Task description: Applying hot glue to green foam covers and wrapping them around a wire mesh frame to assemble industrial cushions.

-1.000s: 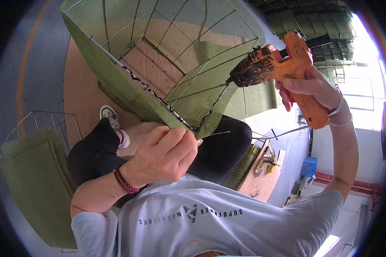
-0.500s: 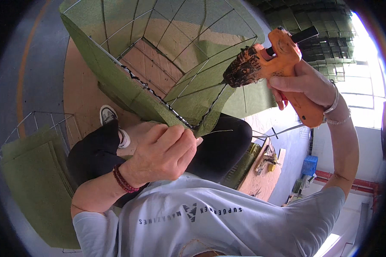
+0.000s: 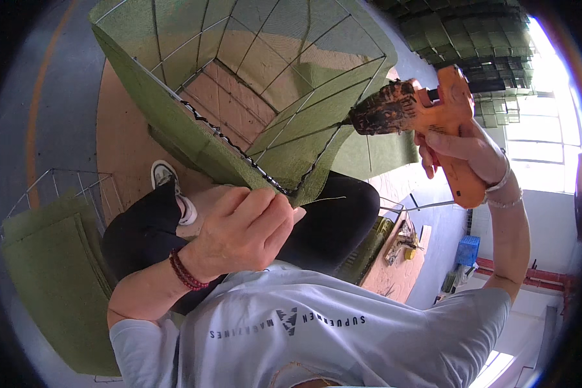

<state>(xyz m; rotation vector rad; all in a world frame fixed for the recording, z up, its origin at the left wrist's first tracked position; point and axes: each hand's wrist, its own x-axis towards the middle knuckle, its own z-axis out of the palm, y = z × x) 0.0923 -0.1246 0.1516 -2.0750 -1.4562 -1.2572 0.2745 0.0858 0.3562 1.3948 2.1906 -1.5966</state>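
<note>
My left hand (image 3: 242, 229) pinches the near corner of a green mesh-covered wire basket (image 3: 252, 84), where a black glued seam runs along the edge. A thin glue thread trails right from my fingers. My right hand (image 3: 462, 152) grips an orange hot glue gun (image 3: 427, 119) with a blackened nozzle, held up beside the basket's right edge and apart from the seam. My legs in black trousers lie beneath the basket.
A second wire frame with green mesh (image 3: 52, 258) lies at the left. A brown board (image 3: 119, 149) sits under the basket. At right are a board with small tools (image 3: 401, 249) and a blue crate (image 3: 467, 249). Stacked green pieces (image 3: 478, 39) fill the upper right.
My right hand has carried the glue gun slightly left and down toward the basket's edge. My left hand keeps its pinch on the corner.
</note>
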